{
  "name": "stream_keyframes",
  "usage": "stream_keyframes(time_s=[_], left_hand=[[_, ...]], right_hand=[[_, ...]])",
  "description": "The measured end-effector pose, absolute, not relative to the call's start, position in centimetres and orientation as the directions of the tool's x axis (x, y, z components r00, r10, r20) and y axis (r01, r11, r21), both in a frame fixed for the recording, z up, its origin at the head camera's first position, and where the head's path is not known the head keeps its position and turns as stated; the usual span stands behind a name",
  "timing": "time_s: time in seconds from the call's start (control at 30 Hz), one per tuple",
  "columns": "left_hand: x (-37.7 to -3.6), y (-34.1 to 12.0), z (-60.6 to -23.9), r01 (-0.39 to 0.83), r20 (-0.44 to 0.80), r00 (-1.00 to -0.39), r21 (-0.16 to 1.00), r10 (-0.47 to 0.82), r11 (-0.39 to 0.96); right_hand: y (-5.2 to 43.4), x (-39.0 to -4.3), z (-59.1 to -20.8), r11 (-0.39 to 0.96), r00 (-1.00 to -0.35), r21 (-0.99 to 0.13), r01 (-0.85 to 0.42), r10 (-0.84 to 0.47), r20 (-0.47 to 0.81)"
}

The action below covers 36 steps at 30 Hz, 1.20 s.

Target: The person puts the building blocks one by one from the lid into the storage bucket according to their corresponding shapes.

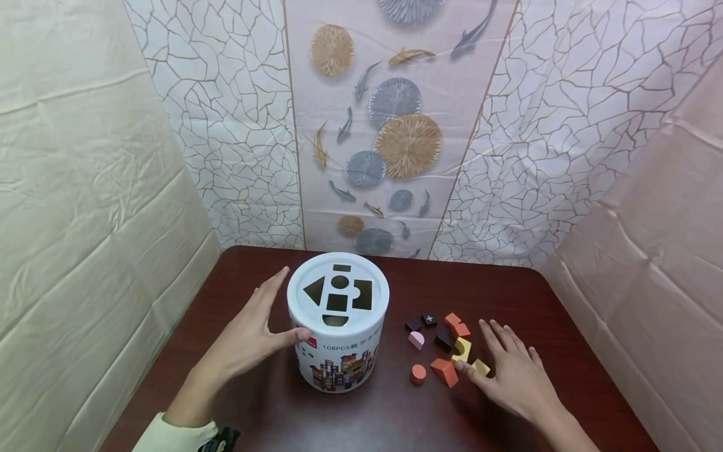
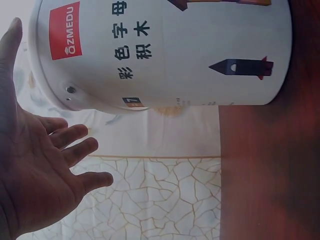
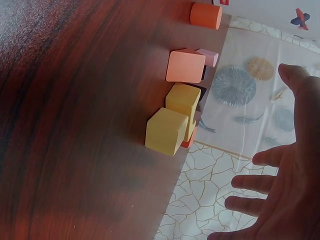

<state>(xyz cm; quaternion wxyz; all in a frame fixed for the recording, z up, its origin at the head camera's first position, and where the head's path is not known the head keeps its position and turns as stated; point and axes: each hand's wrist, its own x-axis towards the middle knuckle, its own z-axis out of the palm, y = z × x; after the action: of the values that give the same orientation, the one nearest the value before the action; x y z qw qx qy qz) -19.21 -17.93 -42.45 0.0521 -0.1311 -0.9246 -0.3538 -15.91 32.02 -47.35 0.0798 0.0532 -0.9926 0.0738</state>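
Note:
A white lidded bucket (image 1: pixel 339 351) with printed toy buildings stands upright on the table; its lid (image 1: pixel 302 301) has several shaped holes. My left hand (image 1: pixel 251 333) is spread at the bucket's left side, thumb in front of it. In the left wrist view, a small gap shows between the thumb and the bucket (image 2: pixel 165 55). Over the right edge of a group of small blocks hovers my right hand (image 1: pixel 516 376), fingers spread, holding nothing. Nearest to it are a notched yellow block (image 1: pixel 461 350) and another yellow block (image 3: pixel 166 131). Whether the right thumb touches the notched one, I cannot tell.
Left of the yellow blocks lie an orange cylinder (image 1: pixel 418 375), an orange wedge-like block (image 1: pixel 444 372), a pink half-round block (image 1: pixel 416 339) and several dark blocks (image 1: pixel 443 340). Orange blocks (image 1: pixel 457 324) lie behind. Patterned cloth (image 1: pixel 373 207) hangs beyond the dark red table (image 1: pixel 384 414).

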Motion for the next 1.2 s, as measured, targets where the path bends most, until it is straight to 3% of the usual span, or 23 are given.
stream_keyframes(time_s=[0.57, 1.2], left_hand=[[-19.5, -16.8, -41.8, 0.360, 0.257, -0.932, 0.591, 0.255, 0.722], [-19.7, -15.6, -41.5, 0.324, 0.239, -0.945, 0.588, 0.224, 0.741]], right_hand=[[31.8, -15.8, -47.7, 0.981, -0.980, -0.137, -0.135, -0.112, 0.164], [32.7, -17.2, -49.1, 0.974, -0.971, -0.123, -0.190, -0.167, 0.174]])
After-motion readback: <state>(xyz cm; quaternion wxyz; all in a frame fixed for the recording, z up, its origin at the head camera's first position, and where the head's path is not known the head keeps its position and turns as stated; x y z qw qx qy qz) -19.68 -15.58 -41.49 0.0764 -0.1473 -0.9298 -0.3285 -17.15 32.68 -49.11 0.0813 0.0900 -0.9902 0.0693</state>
